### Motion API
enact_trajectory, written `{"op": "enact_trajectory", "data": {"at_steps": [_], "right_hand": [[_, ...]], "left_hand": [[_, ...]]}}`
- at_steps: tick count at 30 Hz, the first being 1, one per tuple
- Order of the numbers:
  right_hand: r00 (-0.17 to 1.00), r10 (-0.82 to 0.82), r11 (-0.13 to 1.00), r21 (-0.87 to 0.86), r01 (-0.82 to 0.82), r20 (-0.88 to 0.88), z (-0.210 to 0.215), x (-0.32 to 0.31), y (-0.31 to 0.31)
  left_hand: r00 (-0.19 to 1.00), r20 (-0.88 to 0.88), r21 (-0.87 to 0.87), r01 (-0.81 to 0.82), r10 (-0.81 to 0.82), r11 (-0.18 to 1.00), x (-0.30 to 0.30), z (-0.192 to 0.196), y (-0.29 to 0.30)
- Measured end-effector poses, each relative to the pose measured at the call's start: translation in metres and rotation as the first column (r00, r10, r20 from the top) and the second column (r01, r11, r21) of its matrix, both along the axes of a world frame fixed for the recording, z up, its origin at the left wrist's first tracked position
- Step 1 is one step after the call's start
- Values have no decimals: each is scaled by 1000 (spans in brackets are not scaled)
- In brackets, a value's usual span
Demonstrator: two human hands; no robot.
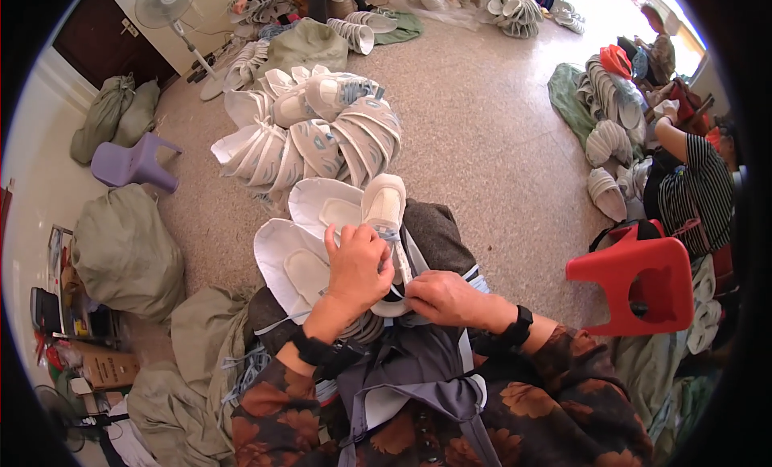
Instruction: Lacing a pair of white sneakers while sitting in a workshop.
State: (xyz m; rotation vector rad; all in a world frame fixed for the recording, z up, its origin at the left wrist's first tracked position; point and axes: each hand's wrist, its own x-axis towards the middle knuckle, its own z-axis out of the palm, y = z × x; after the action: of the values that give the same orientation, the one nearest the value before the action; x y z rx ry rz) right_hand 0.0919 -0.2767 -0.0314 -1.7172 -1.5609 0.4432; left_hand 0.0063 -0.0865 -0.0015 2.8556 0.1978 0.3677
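Note:
On my lap lies a cream and white shoe (383, 203), toe pointing away from me, with a grey-blue lace (388, 231) across its front. My left hand (359, 268) is over the shoe's left side, fingers bent and closed near the lacing; what is between them is hidden. At the shoe's opening, my right hand (452, 298) pinches what looks like a pale lace end. Left of the shoe, two white shoe uppers (299, 266) lie with their linings showing. A dark grey apron (402, 362) covers my lap.
Ahead on the speckled floor stands a ring of nested shoe uppers (318, 137). A purple stool (138, 163) and full cloth sacks (129, 250) are at left, loose blue laces (248, 372) nearer. A red stool (635, 282) stands at right, beside a person in a striped shirt (691, 194).

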Motion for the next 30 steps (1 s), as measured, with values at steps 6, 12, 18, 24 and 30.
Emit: {"op": "enact_trajectory", "data": {"at_steps": [6, 12, 18, 24, 30], "right_hand": [[988, -46, 996, -87, 33, -148, 4, 16, -8], [983, -71, 994, -95, 56, -168, 11, 22, -10], [763, -258, 953, -286, 99, -593, 13, 37, -39], [194, -185, 905, -90, 416, -963, 31, 58, -91], [-181, 114, 631, -69, 773, -977, 26, 85, -131]], "left_hand": [[980, -98, -396, 121, -173, 910, -17, 27, 16], [970, -72, -967, -11, -232, 256, -25, 60, 13], [992, 74, -994, 66, 98, 82, -40, 99, 72], [974, -195, -972, -208, 119, 111, -101, 85, 143], [903, -405, -567, -371, 143, 735, -156, 72, 184]]}}
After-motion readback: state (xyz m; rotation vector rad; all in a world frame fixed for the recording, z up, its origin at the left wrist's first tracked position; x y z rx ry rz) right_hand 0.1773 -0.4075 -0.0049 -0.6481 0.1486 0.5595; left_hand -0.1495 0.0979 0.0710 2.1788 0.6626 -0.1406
